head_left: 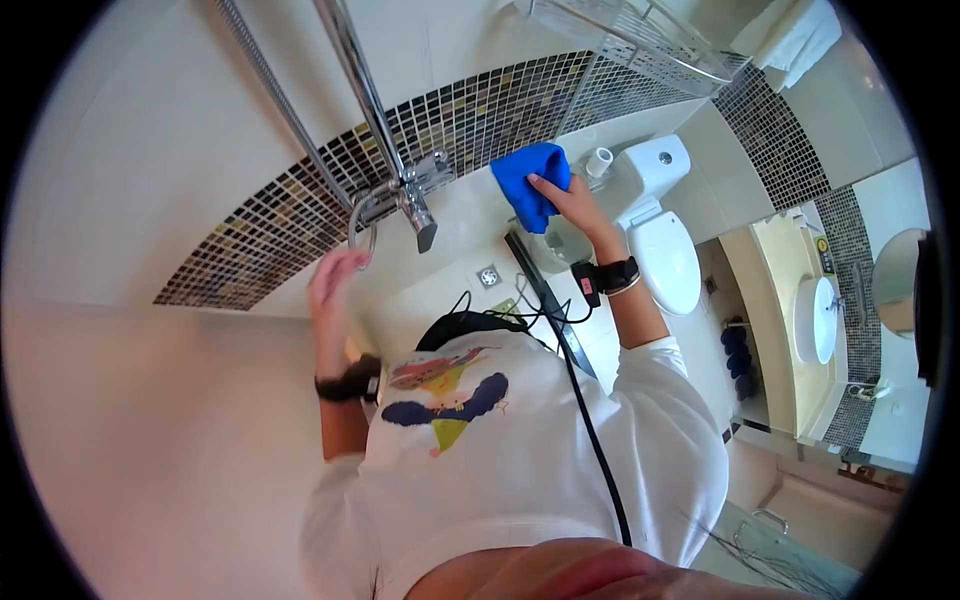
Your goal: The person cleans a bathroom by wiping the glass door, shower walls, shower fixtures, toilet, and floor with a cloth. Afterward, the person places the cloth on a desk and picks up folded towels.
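A folded blue cloth (pixel 528 182) is gripped in my right hand (pixel 568 197), thumb on top, out in front of the tiled wall. My left hand (pixel 333 280) is raised beside the lower loop of the shower hose (pixel 372 240). Its fingers are blurred, and whether they touch the hose is unclear. Just beyond that hand, the chrome shower mixer tap (pixel 412 200) is fixed to the wall, with a riser pipe (pixel 362 80) rising from it.
To the right stands a white toilet (pixel 668 262), with a toilet roll (pixel 599 161) near its tank. A wire rack (pixel 640 40) hangs on the wall above. A floor drain (pixel 487 277), a black cable (pixel 595 430) and a washbasin (pixel 815 320) are also in view.
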`<state>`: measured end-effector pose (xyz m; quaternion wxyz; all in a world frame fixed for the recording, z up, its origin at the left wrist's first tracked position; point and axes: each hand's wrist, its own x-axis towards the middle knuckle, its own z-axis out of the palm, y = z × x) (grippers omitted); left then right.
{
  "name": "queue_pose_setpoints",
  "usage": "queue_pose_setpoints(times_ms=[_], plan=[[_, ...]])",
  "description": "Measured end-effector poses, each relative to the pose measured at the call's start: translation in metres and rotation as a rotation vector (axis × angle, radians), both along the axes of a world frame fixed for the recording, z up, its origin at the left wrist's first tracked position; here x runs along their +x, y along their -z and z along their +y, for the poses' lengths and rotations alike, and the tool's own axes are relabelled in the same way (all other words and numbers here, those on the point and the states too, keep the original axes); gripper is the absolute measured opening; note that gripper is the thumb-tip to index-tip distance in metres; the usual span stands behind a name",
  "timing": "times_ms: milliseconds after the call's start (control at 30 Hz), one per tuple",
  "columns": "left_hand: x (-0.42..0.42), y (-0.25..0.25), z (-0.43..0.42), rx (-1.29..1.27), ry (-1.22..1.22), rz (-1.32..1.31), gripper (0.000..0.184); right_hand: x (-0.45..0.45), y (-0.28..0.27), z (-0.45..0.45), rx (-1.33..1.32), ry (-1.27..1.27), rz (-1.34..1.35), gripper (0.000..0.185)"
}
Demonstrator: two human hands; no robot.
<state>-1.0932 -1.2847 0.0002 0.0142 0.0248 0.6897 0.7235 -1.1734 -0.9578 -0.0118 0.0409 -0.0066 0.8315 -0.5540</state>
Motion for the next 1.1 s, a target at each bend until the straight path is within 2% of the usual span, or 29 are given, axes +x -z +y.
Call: queue_pose_setpoints(times_ms=[67,133,233,267,300,333,367,433,500,567,600,633,700,733,767,833,867,933,967,1033,1067,1100], plan=[[-0.016,-0.008,0.049,-0.13,0.124,0.331,0.028,0.018,-0.027,-0.019,-0.004,-0.133,0.068,0.039],[-0.023,-0.013,0.084,-0.258,0.121,0.468,0.036,0.031,-0.042,-0.034,0.034,-0.19,0.162,0.04],[-0.031,-0.023,0.101,-0.332,0.205,0.284,0.039,0.043,-0.05,-0.037,0.094,-0.276,0.283,0.046],[-0.031,-0.02,0.101,-0.338,0.204,0.279,0.039,0.039,-0.049,-0.031,0.153,-0.281,0.415,0.044],[-0.031,-0.016,0.099,-0.257,0.171,0.302,0.037,0.036,-0.048,-0.027,0.211,-0.284,0.55,0.042],[-0.034,-0.014,0.098,-0.177,0.136,0.33,0.035,0.042,-0.063,-0.024,0.1,-0.249,0.44,0.032],[-0.038,-0.013,0.097,-0.183,0.128,0.332,0.035,0.038,-0.061,-0.015,0.095,-0.256,0.444,0.032],[-0.042,-0.012,0.091,0.125,0.069,0.273,0.029,0.027,-0.054,0.008,0.091,-0.335,0.454,0.025],[-0.043,-0.006,0.093,0.065,0.056,0.246,0.028,0.021,-0.05,0.013,0.069,-0.382,0.485,0.024],[-0.044,-0.003,0.108,0.033,-0.044,0.086,0.032,0.019,-0.055,0.013,0.098,-0.152,0.224,0.024],[-0.049,0.002,0.117,-0.079,-0.073,0.149,0.039,0.005,-0.035,0.018,0.115,-0.111,0.44,0.032],[-0.052,0.004,0.13,-0.085,-0.093,0.16,0.039,-0.001,-0.036,0.021,0.107,-0.128,0.452,0.032],[-0.055,0.006,0.161,-0.263,-0.283,0.115,0.045,-0.005,-0.038,0.023,-0.022,-0.201,0.371,0.042],[-0.057,0.002,0.175,-0.326,-0.223,0.044,0.056,-0.006,-0.041,0.028,-0.188,-0.397,0.197,0.046],[-0.061,0.008,0.193,-0.322,-0.245,0.054,0.056,-0.007,-0.035,0.034,-0.373,-0.561,0.157,0.047],[-0.065,0.026,0.227,-0.011,-0.099,0.452,0.05,-0.01,-0.037,0.061,-0.414,-0.809,0.038,0.051],[-0.069,0.027,0.235,-0.159,-0.054,0.452,0.05,-0.014,-0.036,0.078,-0.409,-0.831,0.032,0.051],[-0.072,0.025,0.262,-0.176,-0.077,0.414,0.049,-0.022,-0.033,0.114,-0.509,-0.952,0.064,0.052],[-0.073,0.022,0.276,-0.195,-0.076,0.38,0.048,-0.023,-0.037,0.131,-0.508,-0.967,0.052,0.052],[-0.072,0.025,0.302,-0.129,-0.105,0.388,0.046,-0.015,-0.061,0.164,-0.281,-0.929,0.206,0.047],[-0.077,0.032,0.31,-0.07,-0.131,0.307,0.046,-0.009,-0.083,0.175,-0.073,-0.95,0.48,0.04],[-0.08,0.037,0.319,-0.011,-0.155,0.229,0.046,-0.004,-0.099,0.188,-0.074,-0.958,0.472,0.04]])
